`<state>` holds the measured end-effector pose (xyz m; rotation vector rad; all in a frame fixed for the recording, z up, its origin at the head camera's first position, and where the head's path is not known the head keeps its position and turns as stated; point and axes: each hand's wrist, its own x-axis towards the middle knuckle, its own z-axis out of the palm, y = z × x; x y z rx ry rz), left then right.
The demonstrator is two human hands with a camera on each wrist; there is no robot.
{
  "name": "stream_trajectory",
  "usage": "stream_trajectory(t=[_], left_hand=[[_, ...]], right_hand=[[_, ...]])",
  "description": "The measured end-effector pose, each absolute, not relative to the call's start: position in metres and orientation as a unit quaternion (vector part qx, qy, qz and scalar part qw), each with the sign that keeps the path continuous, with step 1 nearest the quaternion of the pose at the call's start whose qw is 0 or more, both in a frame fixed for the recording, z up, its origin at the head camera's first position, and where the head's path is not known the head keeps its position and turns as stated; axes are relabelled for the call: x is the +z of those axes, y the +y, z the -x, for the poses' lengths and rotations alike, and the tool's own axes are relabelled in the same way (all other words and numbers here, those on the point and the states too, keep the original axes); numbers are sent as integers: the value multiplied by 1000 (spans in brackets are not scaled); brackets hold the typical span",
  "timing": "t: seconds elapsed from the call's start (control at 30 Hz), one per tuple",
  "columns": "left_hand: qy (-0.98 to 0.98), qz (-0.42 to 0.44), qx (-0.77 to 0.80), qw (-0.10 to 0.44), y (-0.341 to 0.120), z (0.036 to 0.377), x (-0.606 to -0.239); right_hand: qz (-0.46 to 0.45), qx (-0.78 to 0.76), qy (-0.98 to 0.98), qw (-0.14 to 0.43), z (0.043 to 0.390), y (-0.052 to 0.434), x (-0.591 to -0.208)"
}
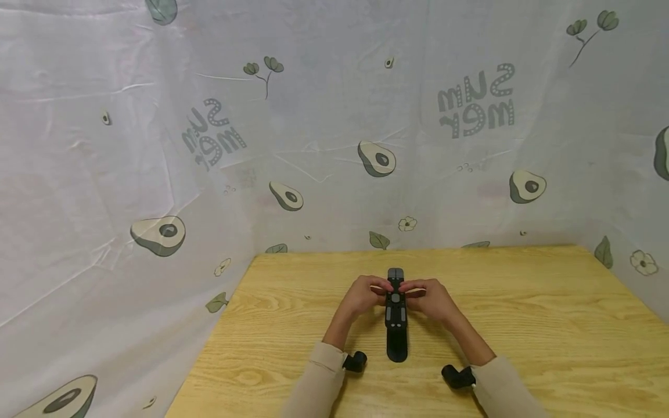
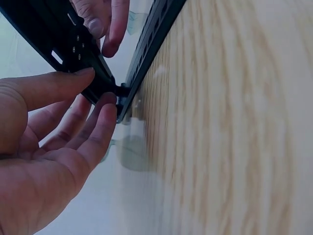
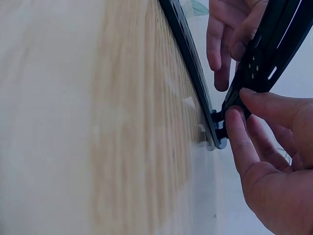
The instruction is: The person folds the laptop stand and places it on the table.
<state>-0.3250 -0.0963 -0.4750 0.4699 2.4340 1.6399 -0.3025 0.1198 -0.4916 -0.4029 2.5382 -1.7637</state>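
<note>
A narrow black hinged stand (image 1: 395, 316) with grey pads is upright between both hands near the middle of the table. Its flat lower part (image 2: 152, 41) lies along the tabletop, while the upper arm (image 3: 261, 58) rises at an angle from the hinge. My left hand (image 1: 366, 296) pinches the upper arm from the left side, thumb on its face and fingertips close to the hinge. On the opposite side my right hand (image 1: 431, 299) pinches the same arm, thumb and index finger near the hinge. Slots and small screws show on the arm in both wrist views.
The light wood table (image 1: 292, 307) meets a hanging white sheet (image 1: 324, 145) printed with avocados and leaves at its back and sides. A black wrist camera (image 1: 355, 362) sits at the left sleeve, another wrist camera (image 1: 457, 377) at the right sleeve.
</note>
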Motion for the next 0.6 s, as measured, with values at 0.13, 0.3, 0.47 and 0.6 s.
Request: stream_trajectory(t=[0.13,0.3,0.47,0.6], left_hand=[[812,-143,560,82,-96,323,-477],[804,-129,574,85,-95,324,-481],[796,-117,588,84,-94,325,-487],[786,-115,602,77,-94,325,-490]], right_hand=[[118,-573,811,11,301,119,-494],[114,-579,807,13,298,118,-495],[97,-587,804,17,298,118,-496],[86,-590,803,17,299,117,-495]])
